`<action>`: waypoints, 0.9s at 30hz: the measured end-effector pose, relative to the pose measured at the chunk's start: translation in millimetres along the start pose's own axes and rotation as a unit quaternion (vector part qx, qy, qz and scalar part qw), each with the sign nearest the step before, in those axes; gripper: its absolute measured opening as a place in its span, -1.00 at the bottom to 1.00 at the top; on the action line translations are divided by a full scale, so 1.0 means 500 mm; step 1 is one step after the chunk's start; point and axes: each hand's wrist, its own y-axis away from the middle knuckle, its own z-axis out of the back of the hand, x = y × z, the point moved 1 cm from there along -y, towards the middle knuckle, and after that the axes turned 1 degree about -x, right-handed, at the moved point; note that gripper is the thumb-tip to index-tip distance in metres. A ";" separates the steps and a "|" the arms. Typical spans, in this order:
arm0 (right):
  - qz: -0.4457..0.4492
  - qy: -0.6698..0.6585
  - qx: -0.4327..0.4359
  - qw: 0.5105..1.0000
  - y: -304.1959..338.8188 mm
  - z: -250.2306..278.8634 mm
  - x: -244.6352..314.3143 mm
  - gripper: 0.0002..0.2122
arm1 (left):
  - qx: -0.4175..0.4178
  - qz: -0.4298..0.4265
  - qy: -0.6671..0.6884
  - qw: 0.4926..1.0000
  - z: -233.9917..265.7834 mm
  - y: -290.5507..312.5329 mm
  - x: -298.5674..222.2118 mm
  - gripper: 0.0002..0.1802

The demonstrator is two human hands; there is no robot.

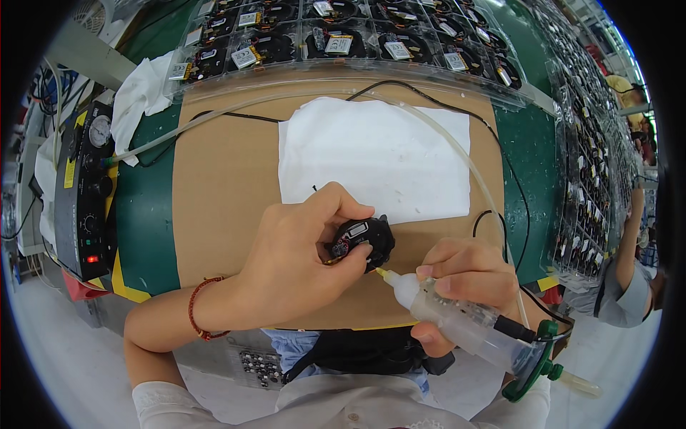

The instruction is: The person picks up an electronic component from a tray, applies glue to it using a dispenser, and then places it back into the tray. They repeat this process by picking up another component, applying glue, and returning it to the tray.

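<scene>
Thumb and fingers of my left hand (300, 250) pinch a small round black device part (371, 239) with a pale rectangular piece on its face. It is held above the brown work mat, by the lower edge of a white cloth sheet. My right hand (471, 275) is wrapped round a translucent glue-dispensing syringe (446, 314) with a green cap (532, 365) at its back end. The yellow needle tip (382, 272) points at the lower edge of the black part. Whether the tip touches it, I cannot tell.
Beyond the white sheet (371, 157) stands a clear tray (336, 71) of similar black parts. A black dispenser controller (89, 193) with a gauge sits left. A clear hose (457, 146) and black cable cross the mat (221, 186). Stacked trays (586, 186) and another person (629, 286) are right.
</scene>
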 end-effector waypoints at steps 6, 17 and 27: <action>-0.008 -0.007 0.004 1.000 -0.003 0.000 -0.002 -0.61 | -0.002 0.003 -0.003 1.000 0.002 0.001 0.004 -0.71; -0.010 0.003 -0.014 1.000 -0.004 0.004 -0.001 -0.60 | 0.001 0.015 -0.001 1.000 0.001 0.000 -0.002 -0.72; -0.012 -0.005 -0.034 0.999 -0.003 -0.004 -0.004 -0.62 | -0.001 0.004 0.002 1.000 0.002 0.001 -0.001 -0.72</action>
